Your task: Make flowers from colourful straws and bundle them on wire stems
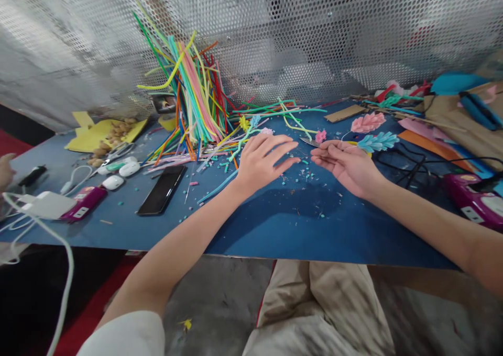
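My left hand (265, 159) hovers over the blue table, palm down with its fingers spread, holding nothing. Near its fingertips are small turquoise clippings and a pink pompom-like piece (320, 136). My right hand (349, 165) is closed, palm turned up, around what looks like scissors (310, 142); a pointed metal blade sticks out past the fingertips and the rest is mostly hidden. Just behind that hand are a pink fuzzy leaf (368, 122) and a light blue fuzzy leaf (378, 142). Whether the fingers also hold their thin wire, I cannot tell.
A big bundle of coloured pipe cleaners (196, 94) stands at the back left. A black phone (162, 190), white earbud cases (129, 168) and purple power strips (84, 203) lie around. Black cables (412, 159) run at right. Another person's hand (6, 171) shows at far left.
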Demonstrator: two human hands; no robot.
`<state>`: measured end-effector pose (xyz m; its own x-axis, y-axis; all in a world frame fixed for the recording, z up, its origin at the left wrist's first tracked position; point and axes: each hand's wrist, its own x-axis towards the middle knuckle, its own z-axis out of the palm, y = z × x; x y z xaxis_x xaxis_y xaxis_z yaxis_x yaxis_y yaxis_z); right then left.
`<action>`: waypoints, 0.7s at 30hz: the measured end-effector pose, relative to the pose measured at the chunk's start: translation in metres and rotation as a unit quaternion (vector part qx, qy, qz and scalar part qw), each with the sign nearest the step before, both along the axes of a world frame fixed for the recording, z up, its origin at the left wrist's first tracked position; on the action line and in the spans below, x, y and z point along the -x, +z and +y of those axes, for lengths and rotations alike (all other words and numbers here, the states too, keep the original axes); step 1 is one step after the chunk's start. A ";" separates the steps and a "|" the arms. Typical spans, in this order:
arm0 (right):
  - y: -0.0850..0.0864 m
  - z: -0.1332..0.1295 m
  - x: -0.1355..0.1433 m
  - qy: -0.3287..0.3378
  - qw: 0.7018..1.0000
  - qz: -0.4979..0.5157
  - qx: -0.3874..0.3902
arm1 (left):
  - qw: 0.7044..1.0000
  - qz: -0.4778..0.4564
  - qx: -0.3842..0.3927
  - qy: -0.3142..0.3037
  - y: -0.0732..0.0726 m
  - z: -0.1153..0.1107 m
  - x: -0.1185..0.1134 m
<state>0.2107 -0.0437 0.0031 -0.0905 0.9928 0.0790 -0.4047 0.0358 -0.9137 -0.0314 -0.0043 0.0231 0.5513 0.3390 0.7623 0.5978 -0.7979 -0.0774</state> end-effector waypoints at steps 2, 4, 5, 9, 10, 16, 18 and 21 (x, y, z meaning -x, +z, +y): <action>0.000 -0.002 0.001 0.008 1.000 0.000 -0.010 | 0.998 0.043 -0.034 -0.021 0.000 -0.001 0.000; 0.002 -0.004 0.002 0.015 1.000 -0.003 -0.022 | 0.996 0.064 -0.049 -0.032 -0.001 -0.001 -0.001; 0.002 -0.004 0.002 0.018 0.999 -0.007 -0.029 | 0.996 0.071 -0.050 -0.034 -0.001 -0.001 -0.001; 0.006 -0.007 0.003 0.009 0.998 -0.029 -0.052 | 0.995 0.088 -0.039 -0.031 -0.002 0.000 -0.002; 0.007 -0.008 0.004 0.004 0.998 -0.034 -0.059 | 0.995 0.088 -0.035 -0.034 -0.002 -0.001 -0.002; 0.011 -0.012 0.008 -0.013 0.993 -0.061 -0.100 | 0.995 0.080 0.002 -0.061 -0.001 -0.001 -0.001; 0.010 -0.012 0.008 -0.011 0.990 -0.067 -0.121 | 0.995 0.067 0.016 -0.066 -0.004 -0.001 -0.003; 0.007 -0.011 0.006 -0.002 0.984 -0.093 -0.150 | 0.993 0.012 0.084 -0.085 -0.007 -0.003 -0.008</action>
